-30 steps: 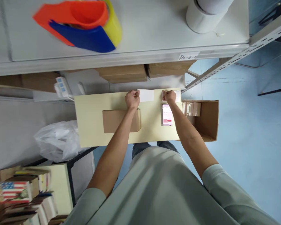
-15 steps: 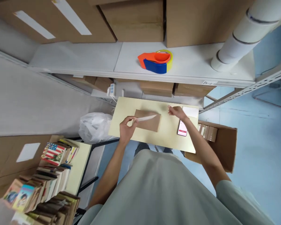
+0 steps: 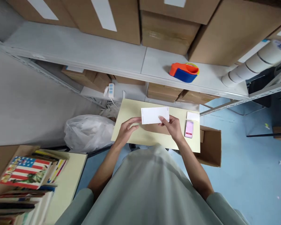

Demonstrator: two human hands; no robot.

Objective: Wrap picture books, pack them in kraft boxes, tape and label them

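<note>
A white rectangular slip of paper point(image 3: 152, 115) with small print along its edges is held over the small table. My right hand point(image 3: 173, 126) pinches its lower right part, thumb on top and fingers behind. At the slip's left edge is my left hand point(image 3: 126, 129), fingers stretched out and thumb apart; whether its fingertips touch the paper, I cannot tell. Below the slip a flat brown package point(image 3: 155, 128) lies on the pale yellow table point(image 3: 121, 112), partly hidden by the slip and my right hand. A phone point(image 3: 189, 128) with a lit screen lies to the right.
White slips point(image 3: 193, 116) lie behind the phone. An open carton point(image 3: 210, 147) stands right of the table. A shelf ahead holds an orange-and-blue tape dispenser point(image 3: 184, 72), cartons point(image 3: 170, 31) and white rolls point(image 3: 253, 64). At left are a plastic bag point(image 3: 89, 132) and books point(image 3: 25, 172).
My right hand has come left from beside the phone and taken hold of the slip. My left hand's pinch has opened. The slip now faces up, flatter to view.
</note>
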